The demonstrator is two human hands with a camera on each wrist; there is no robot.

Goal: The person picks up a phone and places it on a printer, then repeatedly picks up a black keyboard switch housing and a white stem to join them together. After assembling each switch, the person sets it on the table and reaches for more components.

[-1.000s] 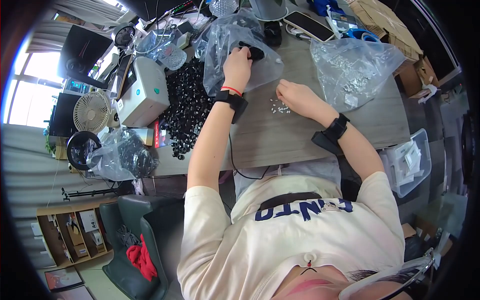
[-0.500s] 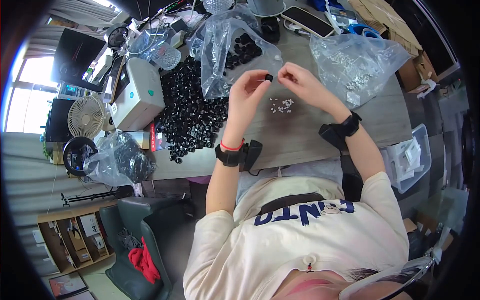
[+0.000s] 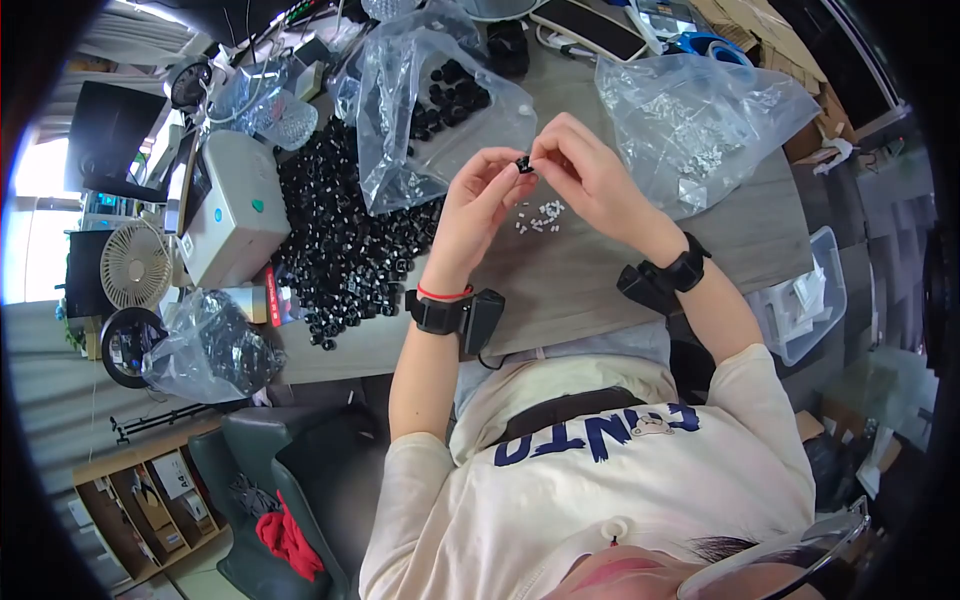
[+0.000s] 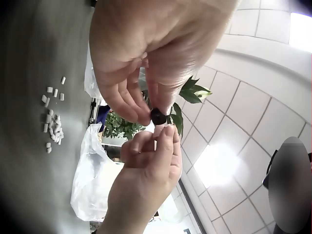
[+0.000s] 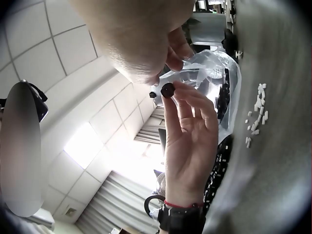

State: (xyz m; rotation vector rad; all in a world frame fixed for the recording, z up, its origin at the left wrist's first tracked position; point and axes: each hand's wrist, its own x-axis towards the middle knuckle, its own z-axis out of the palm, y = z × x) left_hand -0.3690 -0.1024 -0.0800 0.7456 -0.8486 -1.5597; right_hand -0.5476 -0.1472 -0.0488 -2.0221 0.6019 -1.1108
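The left hand pinches a small, round, black plastic-looking piece; the right hand, apart from it earlier, now meets it, fingers curled, holding what I can't tell. Small white rods lie below both.

My left hand pinches a black piece, too small for me to make out its shape! And the small piece my right hand pinches? Hidden by my own fingers. The clear bag covers part of the black heap, the top edge slices through the grey pot, and the red box's print is unreadably tiny.
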